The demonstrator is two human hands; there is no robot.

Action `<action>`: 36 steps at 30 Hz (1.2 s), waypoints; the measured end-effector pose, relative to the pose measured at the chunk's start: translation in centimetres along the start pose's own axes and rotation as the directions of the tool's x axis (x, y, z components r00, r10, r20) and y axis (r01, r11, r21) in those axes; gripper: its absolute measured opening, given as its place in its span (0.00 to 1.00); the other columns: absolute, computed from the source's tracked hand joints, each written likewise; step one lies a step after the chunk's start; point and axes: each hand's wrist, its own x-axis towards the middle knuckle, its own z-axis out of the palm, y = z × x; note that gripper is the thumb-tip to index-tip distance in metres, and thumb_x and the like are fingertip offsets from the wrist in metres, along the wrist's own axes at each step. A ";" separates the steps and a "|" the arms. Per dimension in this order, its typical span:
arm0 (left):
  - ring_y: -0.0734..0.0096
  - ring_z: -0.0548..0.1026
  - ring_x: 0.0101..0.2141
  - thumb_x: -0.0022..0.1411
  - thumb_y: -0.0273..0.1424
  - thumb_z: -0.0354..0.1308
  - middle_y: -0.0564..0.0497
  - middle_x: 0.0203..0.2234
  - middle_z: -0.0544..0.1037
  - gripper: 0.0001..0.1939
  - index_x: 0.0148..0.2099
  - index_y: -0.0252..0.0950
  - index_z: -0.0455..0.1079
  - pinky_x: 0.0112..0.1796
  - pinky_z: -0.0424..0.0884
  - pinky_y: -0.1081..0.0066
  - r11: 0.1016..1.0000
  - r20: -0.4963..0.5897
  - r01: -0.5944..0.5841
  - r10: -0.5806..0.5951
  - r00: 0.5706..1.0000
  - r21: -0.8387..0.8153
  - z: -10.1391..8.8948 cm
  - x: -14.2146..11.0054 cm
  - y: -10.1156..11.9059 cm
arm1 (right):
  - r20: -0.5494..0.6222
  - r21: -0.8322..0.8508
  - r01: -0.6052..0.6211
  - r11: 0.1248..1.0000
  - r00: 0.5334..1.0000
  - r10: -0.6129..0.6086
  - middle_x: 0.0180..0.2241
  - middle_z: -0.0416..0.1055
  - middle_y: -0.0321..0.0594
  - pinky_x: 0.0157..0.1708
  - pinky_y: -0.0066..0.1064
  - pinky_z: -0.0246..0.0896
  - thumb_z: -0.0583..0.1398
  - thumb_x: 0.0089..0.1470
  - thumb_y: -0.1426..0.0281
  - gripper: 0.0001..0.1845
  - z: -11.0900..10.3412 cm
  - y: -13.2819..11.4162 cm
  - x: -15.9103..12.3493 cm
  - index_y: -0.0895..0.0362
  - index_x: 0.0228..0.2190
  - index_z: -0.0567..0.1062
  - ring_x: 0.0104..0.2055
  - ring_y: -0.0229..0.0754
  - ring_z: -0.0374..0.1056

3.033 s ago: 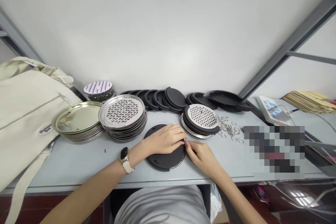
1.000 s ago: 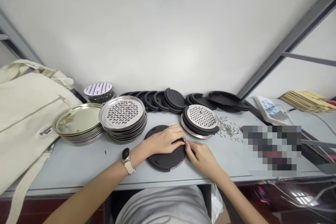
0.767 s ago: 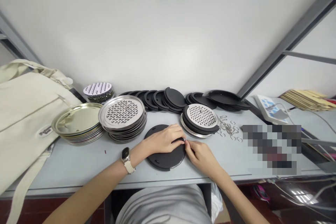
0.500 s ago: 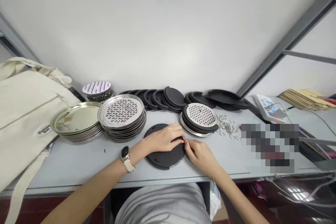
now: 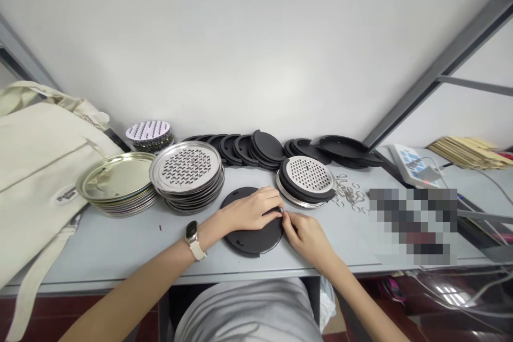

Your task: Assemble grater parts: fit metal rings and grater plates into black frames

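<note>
A round black plastic disc lies on the table in front of me, with small slots near its edge. Across its top rests my left hand, fingers curled and thumb closed toward the disc's right edge. My right hand is beside that same edge, thumb and index finger pinched together, their tips meeting my left fingertips. A tiny shiny bit shows between the fingertips; what it is I cannot make out. Behind my right hand stands a black-rimmed grater with a perforated metal face, on top of metal rims.
Metal grater plates are stacked left, next to gold-coloured round lids. More black discs lean along the wall. Metal rings and clips lie at right, near a blurred patch. A cream bag stands at far left.
Both hands stay at the disc's right edge with almost the same grip. The view shifts slightly; nothing else has visibly moved.
</note>
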 end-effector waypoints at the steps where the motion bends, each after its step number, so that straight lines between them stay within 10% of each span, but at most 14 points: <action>1: 0.65 0.68 0.42 0.67 0.27 0.51 0.47 0.36 0.70 0.05 0.41 0.32 0.67 0.46 0.66 0.67 1.000 0.001 0.002 -0.002 1.000 0.001 0.0 0.0 0.0 | 0.000 0.000 0.000 1.000 1.000 0.000 0.19 0.69 0.38 0.25 0.29 0.47 0.44 0.65 0.66 0.23 0.0 0.0 0.0 0.55 0.21 0.65 0.20 0.39 0.63; 36: 0.64 0.69 0.42 0.67 0.27 0.50 0.46 0.36 0.71 0.07 0.43 0.32 0.68 0.48 0.67 0.64 0.998 0.018 -0.007 0.006 1.000 0.056 -0.4 -0.1 0.4 | 0.003 0.002 0.004 1.000 1.000 -0.004 0.20 0.71 0.40 0.25 0.30 0.48 0.44 0.65 0.67 0.23 -0.2 -0.2 -0.1 0.56 0.21 0.68 0.21 0.40 0.65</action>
